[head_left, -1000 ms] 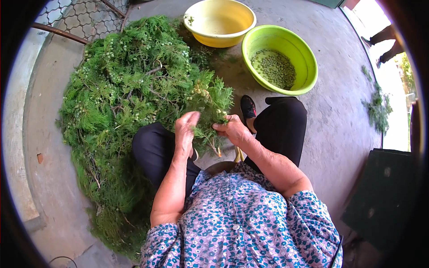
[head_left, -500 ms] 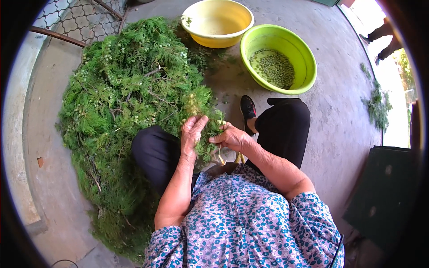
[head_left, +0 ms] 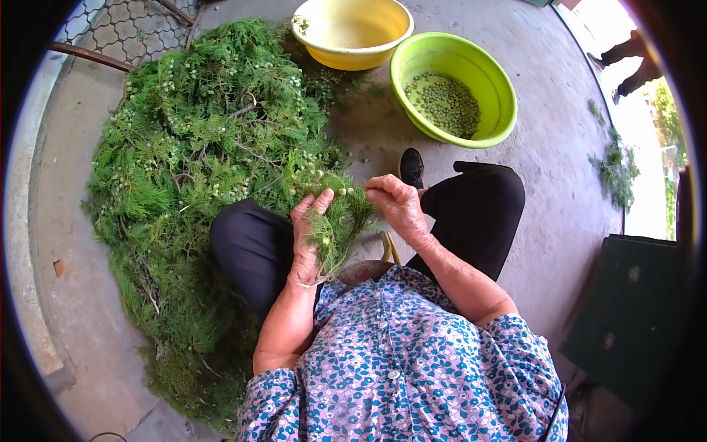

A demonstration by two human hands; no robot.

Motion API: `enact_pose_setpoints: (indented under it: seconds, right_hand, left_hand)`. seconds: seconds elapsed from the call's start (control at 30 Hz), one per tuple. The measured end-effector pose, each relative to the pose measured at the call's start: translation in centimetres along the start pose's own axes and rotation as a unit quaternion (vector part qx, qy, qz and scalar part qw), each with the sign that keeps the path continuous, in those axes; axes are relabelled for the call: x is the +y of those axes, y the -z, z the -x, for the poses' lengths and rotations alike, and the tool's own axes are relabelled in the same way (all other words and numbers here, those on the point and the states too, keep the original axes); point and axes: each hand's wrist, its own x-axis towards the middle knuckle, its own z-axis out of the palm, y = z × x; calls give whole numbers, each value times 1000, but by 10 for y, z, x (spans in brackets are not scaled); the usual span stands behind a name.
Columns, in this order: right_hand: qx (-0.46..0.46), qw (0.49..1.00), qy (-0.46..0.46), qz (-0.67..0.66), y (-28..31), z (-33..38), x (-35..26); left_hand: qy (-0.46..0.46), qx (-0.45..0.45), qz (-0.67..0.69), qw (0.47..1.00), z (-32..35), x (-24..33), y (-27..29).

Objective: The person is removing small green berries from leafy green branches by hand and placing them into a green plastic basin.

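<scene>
In my left hand (head_left: 305, 228) is a feathery green conifer sprig (head_left: 340, 225), its cut stem pointing down toward my lap. A few small pale-green cones show near my left thumb. Beside the sprig's right edge, my right hand (head_left: 400, 206) has its fingers pinched together; whatever they grip, if anything, is too small to make out. A large pile of leafy conifer branches (head_left: 199, 147) dotted with similar cones lies on my left. Ahead stands a lime-green basin (head_left: 501, 88), with many small round green cones (head_left: 445, 103) spread over its bottom.
A yellow basin (head_left: 361, 57) stands left of the green one, with a bit of greenery on its rim. Loose sprigs (head_left: 616, 168) lie on the concrete floor at right, near a dark green panel (head_left: 626, 309). A person's legs (head_left: 635, 62) show at the far right.
My right hand has moved up and right from the sprig's stem to its outer edge. The sprig has tilted in my left hand, its stem swinging left toward my wrist.
</scene>
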Motion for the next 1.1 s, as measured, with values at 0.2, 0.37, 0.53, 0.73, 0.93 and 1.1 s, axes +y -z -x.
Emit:
enact_pose_setpoints:
  seconds: [0.2, 0.37, 0.53, 0.73, 0.93, 1.1]
  right_hand:
    - [11, 986, 130, 103, -18, 4, -14]
    - [-12, 985, 113, 132, -16, 6, -6]
    - [14, 985, 131, 112, -19, 7, -3]
    - [74, 945, -225, -223, -22, 9, -9]
    - [30, 888, -201, -412, 12, 2, -5]
    - [-41, 857, -227, -460, 1, 9, -35]
  left_hand:
    - [-12, -26, 22, 999, 5, -3, -6]
    - [-109, -86, -67, 988, 11, -12, 4]
    - [-83, 11, -95, 992, -10, -20, 10]
    - [-114, 61, -107, 986, 5, -17, -9]
    - [-167, 60, -108, 978, -4, 0, -4]
    - [-149, 107, -124, 975, -13, 8, -15]
